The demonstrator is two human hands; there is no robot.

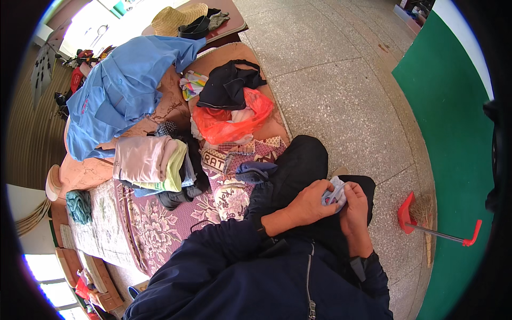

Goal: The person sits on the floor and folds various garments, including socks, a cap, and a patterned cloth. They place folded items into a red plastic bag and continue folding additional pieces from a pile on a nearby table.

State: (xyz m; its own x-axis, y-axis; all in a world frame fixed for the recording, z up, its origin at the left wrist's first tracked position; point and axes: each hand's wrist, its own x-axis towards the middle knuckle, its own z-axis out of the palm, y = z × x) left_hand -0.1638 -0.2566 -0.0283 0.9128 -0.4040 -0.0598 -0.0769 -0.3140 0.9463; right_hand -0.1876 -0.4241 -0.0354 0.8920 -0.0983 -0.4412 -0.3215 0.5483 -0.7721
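My left hand [311, 204] and my right hand [355, 208] meet above my dark-trousered lap, both gripping a small bundle of light blue-grey cloth [335, 193] with a small coloured motif. The fingers of each hand pinch it from opposite sides; the kind of garment cannot be told. Beside my thigh, on the patterned cover, lies a dark blue folded cloth [256, 172]. Farther to the left is a stack of folded clothes [146, 160], with a pinkish garment on top and a yellow-green one below.
An orange-red plastic bag [236, 122] with cloth inside touches a black garment [228, 86] on the sofa. A blue shirt [120, 88] is spread over the sofa back. A straw hat [176, 19] rests on a table. A red dustpan [407, 214] and broom stand near the green wall.
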